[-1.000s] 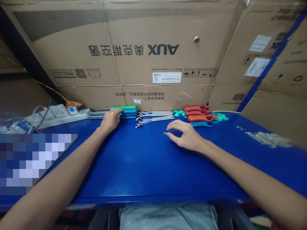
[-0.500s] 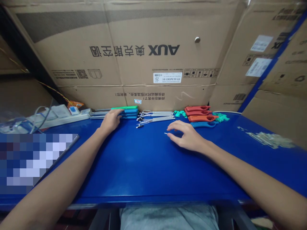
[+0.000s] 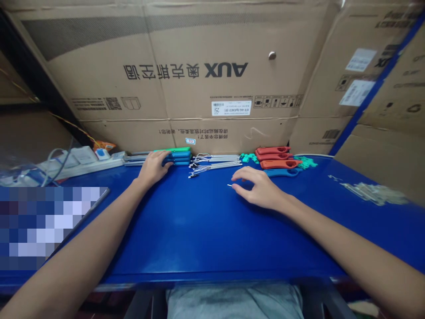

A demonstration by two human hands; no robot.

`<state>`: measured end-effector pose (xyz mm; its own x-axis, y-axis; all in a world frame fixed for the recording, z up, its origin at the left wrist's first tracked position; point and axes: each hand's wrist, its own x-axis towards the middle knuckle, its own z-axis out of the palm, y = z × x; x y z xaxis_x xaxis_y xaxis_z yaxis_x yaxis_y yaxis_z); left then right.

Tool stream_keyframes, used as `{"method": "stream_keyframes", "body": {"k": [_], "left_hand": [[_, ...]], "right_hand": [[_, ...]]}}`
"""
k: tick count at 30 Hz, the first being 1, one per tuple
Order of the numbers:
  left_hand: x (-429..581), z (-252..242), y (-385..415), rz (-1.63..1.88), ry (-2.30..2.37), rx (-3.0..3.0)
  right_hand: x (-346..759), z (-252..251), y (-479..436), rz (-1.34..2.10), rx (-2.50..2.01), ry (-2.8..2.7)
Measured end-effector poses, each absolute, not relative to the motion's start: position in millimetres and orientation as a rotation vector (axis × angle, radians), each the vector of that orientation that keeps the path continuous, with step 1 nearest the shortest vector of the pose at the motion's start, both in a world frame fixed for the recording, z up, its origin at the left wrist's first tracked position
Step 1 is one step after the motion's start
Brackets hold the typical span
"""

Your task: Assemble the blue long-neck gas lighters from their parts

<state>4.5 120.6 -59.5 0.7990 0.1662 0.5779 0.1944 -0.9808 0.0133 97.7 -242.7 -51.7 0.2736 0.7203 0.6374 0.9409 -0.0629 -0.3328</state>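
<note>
My left hand (image 3: 155, 166) rests at the left end of a stack of blue handles (image 3: 181, 158), with a green handle (image 3: 175, 149) behind them. Its fingers reach over the stack and its thumb stands apart from them; no firm grip shows. My right hand (image 3: 255, 186) hovers over or rests on the tabletop, thumb and fingers apart. Just off its thumb tip is a tiny whitish pin-like piece (image 3: 229, 185). Beyond that hand lie red handles with finger loops (image 3: 275, 157) and a blue looped handle (image 3: 283, 173).
Thin silver rods with white wires (image 3: 219, 161) lie between the handle stacks, beside small turquoise pieces (image 3: 249, 157). Clear-looking small parts (image 3: 372, 194) are at right. A power strip (image 3: 89, 166) sits at left. Cardboard (image 3: 186, 35) walls the back of the blue table (image 3: 186, 239).
My left hand has shifted slightly left, and its thumb now shows lower down, apart from the fingers. My right hand and the laid-out things have stayed put.
</note>
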Motion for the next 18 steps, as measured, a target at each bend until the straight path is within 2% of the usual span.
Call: {"method": "stream_keyframes", "body": {"k": [6,10,14,18], "left_hand": [[4,-53,110,-0.986,-0.247,-2.903],[6,-43,86,-1.042,-0.081,-2.863],[6,-37,51,-0.897,0.169,-2.932],[2,-35,15,-0.589,0.374,-3.019]], "right_hand": [[110,-41,-250,-0.434,-1.945,-1.491],[120,-35,-258,-0.172,-2.249,-1.470],[119,-41,-255,0.069,-2.338,-1.513],[121,-42,-252,0.085,-2.340,-1.501]]}}
